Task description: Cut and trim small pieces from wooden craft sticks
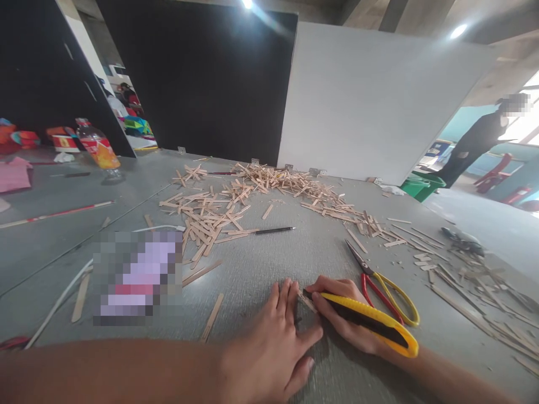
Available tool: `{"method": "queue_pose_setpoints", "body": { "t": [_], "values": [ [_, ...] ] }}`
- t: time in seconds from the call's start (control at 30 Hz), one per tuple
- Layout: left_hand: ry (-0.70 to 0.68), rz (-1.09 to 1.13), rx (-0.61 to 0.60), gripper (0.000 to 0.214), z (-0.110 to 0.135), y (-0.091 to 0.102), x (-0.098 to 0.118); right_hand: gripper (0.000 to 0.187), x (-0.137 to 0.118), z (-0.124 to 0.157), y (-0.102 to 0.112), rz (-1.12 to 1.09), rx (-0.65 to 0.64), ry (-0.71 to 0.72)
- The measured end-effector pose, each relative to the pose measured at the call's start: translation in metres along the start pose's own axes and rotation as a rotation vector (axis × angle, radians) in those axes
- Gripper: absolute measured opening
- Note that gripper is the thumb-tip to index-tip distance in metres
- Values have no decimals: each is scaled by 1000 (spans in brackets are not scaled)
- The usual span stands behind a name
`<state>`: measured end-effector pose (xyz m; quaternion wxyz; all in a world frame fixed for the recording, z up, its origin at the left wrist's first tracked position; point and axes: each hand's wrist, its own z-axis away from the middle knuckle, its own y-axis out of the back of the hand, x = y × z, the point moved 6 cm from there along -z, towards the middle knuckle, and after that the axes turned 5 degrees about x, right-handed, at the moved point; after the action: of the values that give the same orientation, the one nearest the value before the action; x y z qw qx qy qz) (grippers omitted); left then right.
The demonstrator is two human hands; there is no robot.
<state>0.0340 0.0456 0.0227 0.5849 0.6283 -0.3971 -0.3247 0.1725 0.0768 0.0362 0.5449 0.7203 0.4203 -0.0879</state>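
My right hand (341,308) is wrapped round a yellow and black utility knife (370,325), its front end pointing left and low over the table. At that end lies a short wooden craft stick (307,301). My left hand (278,342) rests palm down on the table, its fingers together and its thumb side steadying the stick against the surface. Part of the stick is hidden by the fingers, and the blade is hard to make out. Scissors (373,275) with one red and one yellow handle lie just beyond my right hand, blades apart.
Loose craft sticks (206,224) spread across the grey table (269,258), with a black pen (275,230) among them. Cut pieces (475,297) lie at right. A blurred-out phone-like object (138,275), a cable (63,297) and a drink bottle (99,146) are at left. Panels stand behind; a person (475,140) is at far right.
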Motion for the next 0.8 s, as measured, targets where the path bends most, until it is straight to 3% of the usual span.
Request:
{"method": "queue_pose_setpoints", "body": {
  "t": [0.2, 0.47, 0.8],
  "values": [
    [-19, -29, 46, 49, 0, -4, -2, 31, -6, 0, 7, 14, 84, 9],
    [-29, -50, 92, 51, 1, -4, -2, 31, -8, -2, 6, -12, 10, -27],
    [-36, -77, 75, 49, 1, -1, 0, 28, -2, 3, 10, 8, 40, -22]
  ]
}}
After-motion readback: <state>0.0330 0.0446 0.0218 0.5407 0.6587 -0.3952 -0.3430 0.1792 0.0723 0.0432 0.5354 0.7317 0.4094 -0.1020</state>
